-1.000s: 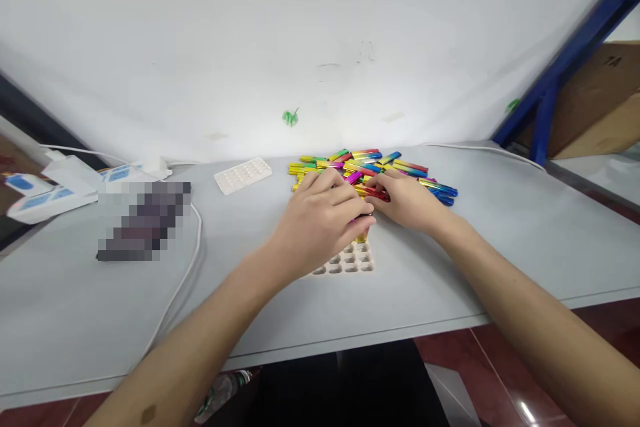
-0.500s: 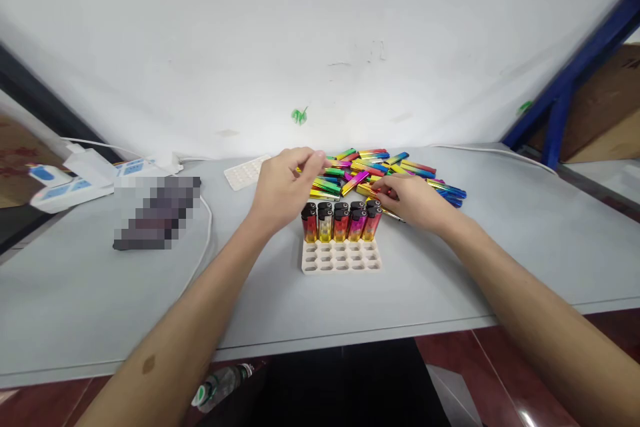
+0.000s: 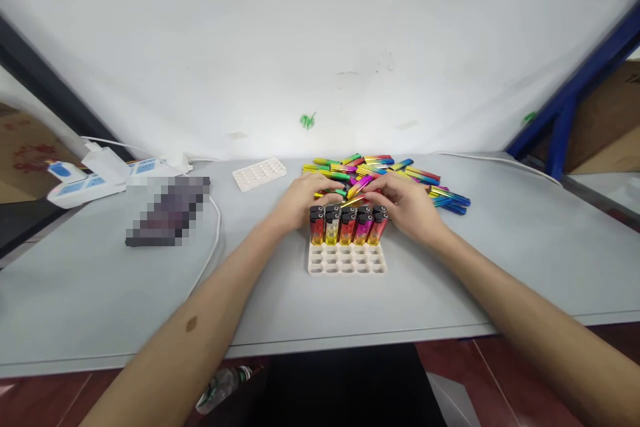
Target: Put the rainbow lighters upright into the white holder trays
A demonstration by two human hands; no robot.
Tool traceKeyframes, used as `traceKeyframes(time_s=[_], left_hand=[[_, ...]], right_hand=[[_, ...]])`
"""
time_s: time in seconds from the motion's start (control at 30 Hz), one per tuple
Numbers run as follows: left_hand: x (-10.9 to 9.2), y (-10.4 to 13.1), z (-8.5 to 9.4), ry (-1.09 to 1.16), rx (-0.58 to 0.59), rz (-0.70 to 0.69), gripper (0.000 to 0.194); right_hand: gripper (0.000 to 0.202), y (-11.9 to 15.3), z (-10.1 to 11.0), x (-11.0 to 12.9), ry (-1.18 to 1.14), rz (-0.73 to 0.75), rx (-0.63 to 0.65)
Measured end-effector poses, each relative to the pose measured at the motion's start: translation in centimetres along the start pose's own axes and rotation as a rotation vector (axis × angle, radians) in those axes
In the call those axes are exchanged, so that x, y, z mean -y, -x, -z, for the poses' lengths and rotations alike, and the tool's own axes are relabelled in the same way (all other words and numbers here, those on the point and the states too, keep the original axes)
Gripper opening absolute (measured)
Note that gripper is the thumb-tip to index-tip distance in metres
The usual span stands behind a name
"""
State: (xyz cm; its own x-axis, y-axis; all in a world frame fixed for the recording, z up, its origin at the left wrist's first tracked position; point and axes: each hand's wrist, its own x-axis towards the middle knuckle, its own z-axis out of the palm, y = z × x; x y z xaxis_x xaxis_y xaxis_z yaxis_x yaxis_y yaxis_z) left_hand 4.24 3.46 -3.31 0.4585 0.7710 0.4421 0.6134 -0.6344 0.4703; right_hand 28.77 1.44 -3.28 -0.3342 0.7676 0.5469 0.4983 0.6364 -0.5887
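My left hand [image 3: 310,197] is at the near left side of a heap of shiny, multicoloured lighters [image 3: 421,175]. Its thumb and fingers are curved and apart, with a green end showing between them. From the right, my right hand [image 3: 407,205] pinches a gold-coloured lighter [image 3: 354,201], which lies slantwise between both hands. Just in front, a white tray [image 3: 347,260] has upright lighters with black tops [image 3: 347,225] in its back rows. The front rows of holes hold nothing. The standing lighters partly hide my fingertips.
A second white tray [image 3: 259,174] lies at the back left. Further left are a power strip [image 3: 107,180] with plugs, a blurred-out dark flat object [image 3: 167,211] and a white cable [image 3: 213,240]. The wall [image 3: 320,47] rises directly behind the heap.
My left hand has come down from above the heap to its near left side. My right hand has moved slightly left, bringing a gold-coloured lighter between the hands. The view has shifted a little.
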Motion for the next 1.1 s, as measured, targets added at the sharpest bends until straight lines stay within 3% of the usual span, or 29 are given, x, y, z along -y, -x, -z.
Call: traceKeyframes(time_s=[0.27,0.47,0.67,0.77,0.9,1.1], left_hand=[[-1.3,-0.2,0.6,0.015,0.125,-0.101,0.03],[-1.3,0.2,0.3,0.088,0.036,0.141,0.014],[-1.5,0.3,1.1,0.164,-0.164,0.376,0.021],[-1.9,0.2,1.7,0.308,-0.219,0.455,0.018],[-2.5,0.2,2.2,0.562,-0.203,0.536,0.019],[-2.8,0.3,2.7,0.886,-0.251,0.585,0.017]], right_hand=[[0.026,0.2,-1.0,0.7,-0.291,-0.12,0.089],[0.024,0.0,-0.7,0.1,-0.142,-0.135,-0.009],[0.025,-0.1,1.1,0.0,0.094,-0.179,-0.115],[0.024,-0.3,1.6,0.0,0.181,-0.19,-0.09],[0.024,-0.3,1.6,-0.1,0.282,-0.199,-0.003],[0.03,-0.1,1.6,-0.3,0.29,-0.225,0.046]])
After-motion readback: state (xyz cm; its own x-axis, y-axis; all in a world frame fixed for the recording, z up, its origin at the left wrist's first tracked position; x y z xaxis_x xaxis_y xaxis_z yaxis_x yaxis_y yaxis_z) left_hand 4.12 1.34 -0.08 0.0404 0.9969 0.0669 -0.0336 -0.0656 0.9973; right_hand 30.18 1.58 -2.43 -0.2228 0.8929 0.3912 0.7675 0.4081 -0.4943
